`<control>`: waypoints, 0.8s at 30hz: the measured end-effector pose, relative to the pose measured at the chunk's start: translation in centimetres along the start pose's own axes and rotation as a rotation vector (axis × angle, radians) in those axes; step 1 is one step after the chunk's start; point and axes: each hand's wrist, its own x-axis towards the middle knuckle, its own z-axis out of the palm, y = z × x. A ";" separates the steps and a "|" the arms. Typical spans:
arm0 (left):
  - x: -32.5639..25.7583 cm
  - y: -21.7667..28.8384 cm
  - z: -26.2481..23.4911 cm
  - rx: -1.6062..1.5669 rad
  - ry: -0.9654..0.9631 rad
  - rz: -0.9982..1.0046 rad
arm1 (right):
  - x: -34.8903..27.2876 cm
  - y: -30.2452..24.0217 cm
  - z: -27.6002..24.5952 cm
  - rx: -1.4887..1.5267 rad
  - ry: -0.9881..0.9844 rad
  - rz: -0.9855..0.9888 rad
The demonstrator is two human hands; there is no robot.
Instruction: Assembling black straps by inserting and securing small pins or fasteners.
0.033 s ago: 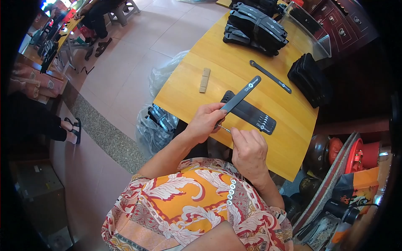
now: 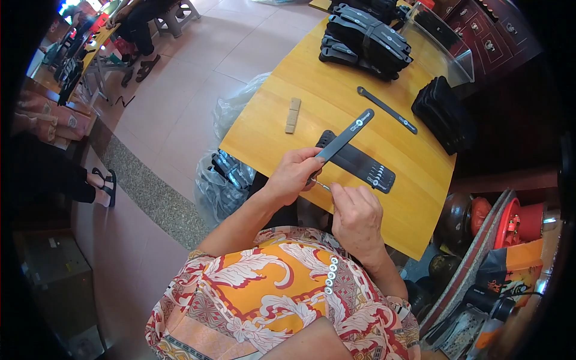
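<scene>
My left hand (image 2: 295, 175) is closed around a flat black strap (image 2: 347, 137), which slants up and away to the right and carries pale print near its rounded far end. In my right hand (image 2: 358, 215) the fingers pinch a thin, silvery metal tool (image 2: 322, 185). Its tip meets the strap's near end by my left fingers; the exact contact is hidden. Just beyond my hands, a fan of several similar black straps (image 2: 360, 162) lies on the yellow wooden table (image 2: 402, 207). A single black strap (image 2: 387, 110) rests farther off to the right.
Bundled black straps (image 2: 367, 42) are piled at the far end, with another black stack (image 2: 441, 117) along the right edge. A small tan block (image 2: 293, 115) lies left of centre. Clear plastic bags (image 2: 222, 189) stand beside the table's left edge. Other people sit at the left.
</scene>
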 end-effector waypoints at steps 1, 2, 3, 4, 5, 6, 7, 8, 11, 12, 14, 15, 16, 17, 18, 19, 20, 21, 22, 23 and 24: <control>0.0 0.0 0.1 0.005 -0.002 0.011 | 0.0 0.1 0.1 0.036 -0.016 0.001; 0.0 0.0 0.1 0.011 -0.004 0.023 | 0.0 0.2 0.3 0.035 -0.015 0.001; 0.0 0.1 0.2 0.012 -0.005 0.022 | 0.0 0.2 0.5 0.028 -0.007 0.001; 0.0 0.1 0.2 0.071 -0.002 0.053 | -0.1 0.3 0.8 0.020 0.001 0.001; 0.1 0.1 0.3 0.130 0.001 0.084 | -0.3 0.5 1.1 0.020 0.001 0.002; 0.0 0.1 0.4 0.132 0.000 0.083 | -0.4 0.7 1.5 0.166 0.002 0.052; 0.0 0.1 0.4 0.160 0.008 0.110 | -0.5 0.7 1.7 0.312 0.004 0.103; 0.0 0.0 0.5 0.188 0.017 0.136 | -0.4 0.7 1.5 0.312 0.005 0.105; 0.4 -0.6 0.1 0.362 0.043 0.242 | 0.2 0.5 0.8 0.123 -0.006 0.046; 0.6 -0.7 0.1 0.362 0.039 0.242 | 0.5 -0.1 0.5 -0.006 0.001 0.018; 0.8 -0.7 0.0 0.558 0.087 0.372 | 0.5 0.0 0.7 -0.138 0.007 -0.009; 0.8 -0.7 0.0 0.559 0.086 0.373 | 0.3 0.6 1.3 0.021 -0.007 0.022; 0.7 -0.6 0.0 0.514 0.086 0.359 | 0.2 1.1 1.6 0.180 -0.022 0.053; 0.6 -0.5 0.1 0.469 0.086 0.345 | 0.2 1.4 1.5 0.179 -0.021 0.053; 0.5 -0.4 0.2 0.470 0.087 0.345 | 0.2 1.8 1.3 0.529 -0.158 0.265; 0.4 -0.4 0.3 0.474 0.075 0.342 | 0.3 1.9 1.3 0.877 -0.297 0.478; 0.4 -0.3 0.3 0.477 0.063 0.340 | 0.2 1.6 1.2 0.546 -0.111 0.208; 0.4 -0.5 0.2 0.477 0.066 0.339 | 0.5 1.2 0.9 0.549 -0.113 0.206; 0.5 -0.7 0.1 0.470 0.079 0.300 | 0.9 0.8 0.5 0.243 -0.068 0.093; 0.6 -0.8 0.0 0.462 0.092 0.262 | 1.1 0.7 0.3 -0.063 -0.021 -0.021; 0.7 -0.9 0.0 0.462 0.089 0.263 | 0.9 0.9 0.6 -0.066 -0.020 -0.019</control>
